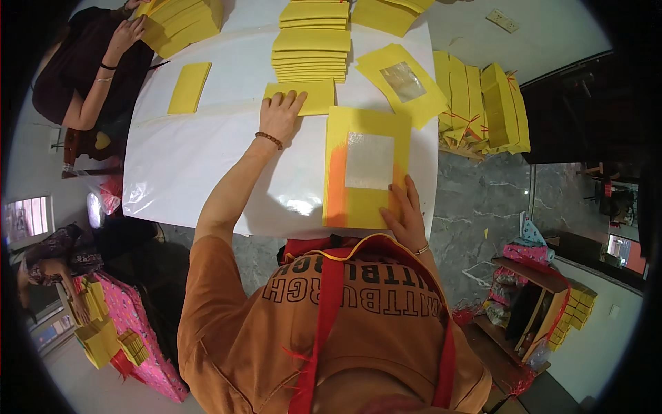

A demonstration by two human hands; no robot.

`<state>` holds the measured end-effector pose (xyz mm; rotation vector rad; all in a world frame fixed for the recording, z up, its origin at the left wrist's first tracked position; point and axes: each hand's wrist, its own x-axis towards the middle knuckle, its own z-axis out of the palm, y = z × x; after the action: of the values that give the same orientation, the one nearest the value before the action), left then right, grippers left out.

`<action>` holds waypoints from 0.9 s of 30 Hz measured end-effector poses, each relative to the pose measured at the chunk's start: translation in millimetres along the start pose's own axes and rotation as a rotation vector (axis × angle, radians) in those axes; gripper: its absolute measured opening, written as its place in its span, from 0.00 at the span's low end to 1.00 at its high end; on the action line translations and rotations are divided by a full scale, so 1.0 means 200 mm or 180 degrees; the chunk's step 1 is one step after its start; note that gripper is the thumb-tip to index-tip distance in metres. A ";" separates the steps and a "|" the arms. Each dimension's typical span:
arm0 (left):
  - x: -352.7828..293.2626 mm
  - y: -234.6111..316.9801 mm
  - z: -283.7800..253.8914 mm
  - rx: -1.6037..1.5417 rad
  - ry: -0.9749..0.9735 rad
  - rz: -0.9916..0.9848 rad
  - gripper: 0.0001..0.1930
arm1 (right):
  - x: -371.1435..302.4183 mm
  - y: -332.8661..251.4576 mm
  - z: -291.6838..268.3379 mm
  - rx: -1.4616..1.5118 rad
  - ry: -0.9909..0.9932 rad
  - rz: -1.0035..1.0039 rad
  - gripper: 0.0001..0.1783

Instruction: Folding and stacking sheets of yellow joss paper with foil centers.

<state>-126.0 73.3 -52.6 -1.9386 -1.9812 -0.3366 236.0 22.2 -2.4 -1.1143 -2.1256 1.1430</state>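
A flat yellow windowed piece (402, 148) lies near the table's front edge, right of centre, before the person's body; it is an upright rectangle with a pale, glossy see-through panel (371, 160) in its middle and an orange band (336, 183) down its lower left side. The right hand (408, 219) rests on its lower right part, thumb and fingers spread rather than closed. The left hand (279, 117), a beaded bracelet (269, 140) at the wrist, lies palm down over a folded yellow piece (318, 98), fingers extended and not clenched. Just behind that rises a stack of folded yellow pieces (310, 52); to its right a second windowed piece (424, 96) lies tilted, and to the left a single yellow piece (189, 88) lies well apart on the white-covered table (179, 155). At the far left corner, a co-worker's hand (125, 34) touches a yellow bundle (183, 24). Beyond the right edge stand yellow bundles tied with red string (476, 103). Lower right, an open wooden cabinet (529, 276) has pink patterned packs (502, 286) beside it; its dark inside is unreadable.
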 end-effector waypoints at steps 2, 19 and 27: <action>-0.03 0.00 0.03 -0.0193 0.0046 0.0104 0.26 | 0.01 0.00 -0.01 -0.0321 -0.0022 -0.0159 0.28; -0.14 0.05 0.15 -0.0074 -0.0615 -0.0192 0.31 | -0.01 0.03 -0.02 -0.0090 -0.0029 -0.0126 0.30; -0.15 0.09 0.10 0.0036 -0.0321 -0.0332 0.28 | 0.14 0.17 0.05 0.1872 0.0286 0.1161 0.43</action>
<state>-109.7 54.4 -84.4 -1.8839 -2.1486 -0.2577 228.3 52.1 -36.5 -1.2481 -1.3952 1.6998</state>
